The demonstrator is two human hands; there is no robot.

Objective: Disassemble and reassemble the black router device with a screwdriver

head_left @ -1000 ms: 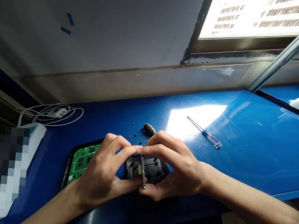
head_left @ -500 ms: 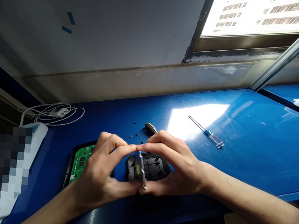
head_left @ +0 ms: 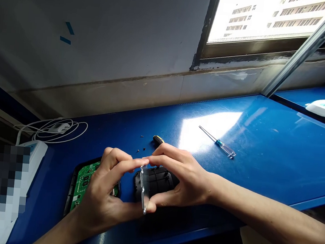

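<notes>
holding a thin panel [head_left: 143, 191] roughly upright, nearly edge-on to the head view, between left hand [head_left: 104, 189] and right hand [head_left: 184, 177]. with left hand: spanning from top end to bottom end, index finger above and thumb below, parted as far as the panel is tall. with right hand: gripping likewise at the same two ends, fingertips meeting those of the left at the top (contact hides the exact finger placement). held in front of the left part of a black cover [head_left: 160, 180] in this view; cannot tell whether touching it.

lying left, partly behind left hand: green circuit board [head_left: 85, 176] in a black housing [head_left: 70, 193]. scattered beyond the hands on blue table [head_left: 267, 157]: small screws [head_left: 144, 149]. just beside these, partly covered by right hand: yellow-and-black handle [head_left: 158, 139]. lying farther right: clear-handled screwdriver [head_left: 225, 148]. coiled at far left: white cable [head_left: 73, 131] (with white plug [head_left: 61, 128]).
</notes>
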